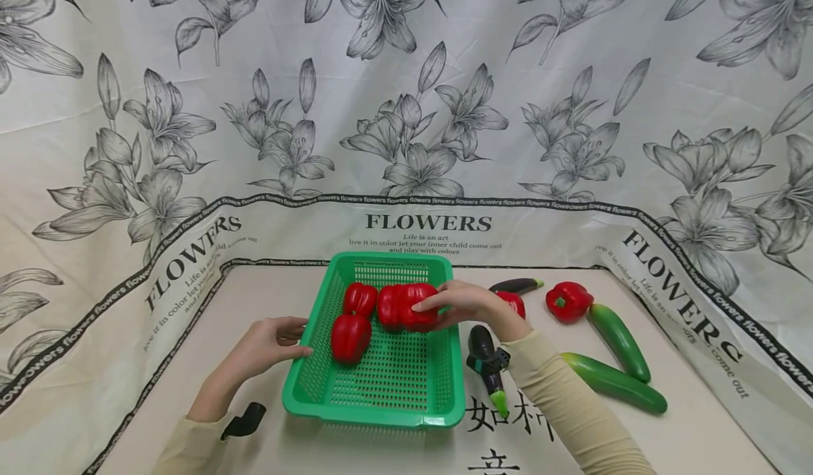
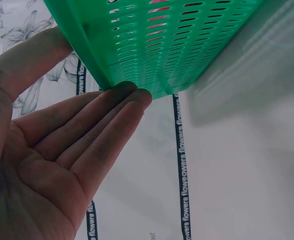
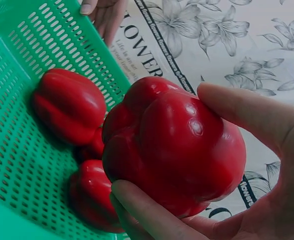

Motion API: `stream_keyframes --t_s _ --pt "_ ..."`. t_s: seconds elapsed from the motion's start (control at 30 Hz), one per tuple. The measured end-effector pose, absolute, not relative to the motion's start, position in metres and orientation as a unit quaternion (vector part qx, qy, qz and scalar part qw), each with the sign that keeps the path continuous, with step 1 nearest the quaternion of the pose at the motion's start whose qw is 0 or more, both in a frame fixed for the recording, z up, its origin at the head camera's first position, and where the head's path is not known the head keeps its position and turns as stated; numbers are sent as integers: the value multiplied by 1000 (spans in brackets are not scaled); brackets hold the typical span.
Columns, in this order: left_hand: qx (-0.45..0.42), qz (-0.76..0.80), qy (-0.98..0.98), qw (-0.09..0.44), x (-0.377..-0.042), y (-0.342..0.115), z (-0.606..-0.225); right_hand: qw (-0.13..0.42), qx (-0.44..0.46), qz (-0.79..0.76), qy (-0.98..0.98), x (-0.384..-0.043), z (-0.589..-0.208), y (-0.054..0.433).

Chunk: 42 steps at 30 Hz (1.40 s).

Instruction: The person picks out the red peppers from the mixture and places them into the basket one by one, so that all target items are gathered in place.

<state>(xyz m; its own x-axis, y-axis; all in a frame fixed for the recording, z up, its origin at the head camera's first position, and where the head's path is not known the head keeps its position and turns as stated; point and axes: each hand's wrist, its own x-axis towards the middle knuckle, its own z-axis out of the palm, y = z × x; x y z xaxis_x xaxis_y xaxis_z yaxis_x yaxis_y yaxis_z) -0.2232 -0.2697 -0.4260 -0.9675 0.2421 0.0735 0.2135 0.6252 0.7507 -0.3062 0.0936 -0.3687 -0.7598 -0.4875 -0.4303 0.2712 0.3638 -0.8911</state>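
A red bell pepper [image 3: 186,140] is held by my right hand [image 1: 460,301], thumb on one side and fingers on the other. It hangs over the right part of a green plastic basket [image 1: 449,383] with slotted walls. Inside that basket lie a large red bell pepper [image 1: 351,339], a smaller pepper [image 1: 360,298] and another red pepper [image 1: 389,307], partly covered by the held one. My left hand [image 2: 57,160] touches the basket's left rim from outside, its fingers fairly straight and its thumb apart from them.
Right of the basket lie a dark eggplant [image 1: 483,341], another eggplant [image 1: 517,286] and a partly hidden red pepper [image 1: 513,301]. Farther right are a red pepper [image 1: 567,302], a green cucumber [image 1: 619,341] and a second cucumber [image 1: 619,385]. A flower-printed cloth [image 1: 419,178] hangs behind.
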Motion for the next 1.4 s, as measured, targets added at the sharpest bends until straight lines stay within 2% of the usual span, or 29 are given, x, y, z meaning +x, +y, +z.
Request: stream_keyframes --t_s 1.0,1.4 --pt "128 408 904 12 -222 -269 -423 351 -44 -533 769 -313 -403 54" --pt "128 409 903 13 -221 -268 -422 384 -45 -520 762 -320 -415 47"
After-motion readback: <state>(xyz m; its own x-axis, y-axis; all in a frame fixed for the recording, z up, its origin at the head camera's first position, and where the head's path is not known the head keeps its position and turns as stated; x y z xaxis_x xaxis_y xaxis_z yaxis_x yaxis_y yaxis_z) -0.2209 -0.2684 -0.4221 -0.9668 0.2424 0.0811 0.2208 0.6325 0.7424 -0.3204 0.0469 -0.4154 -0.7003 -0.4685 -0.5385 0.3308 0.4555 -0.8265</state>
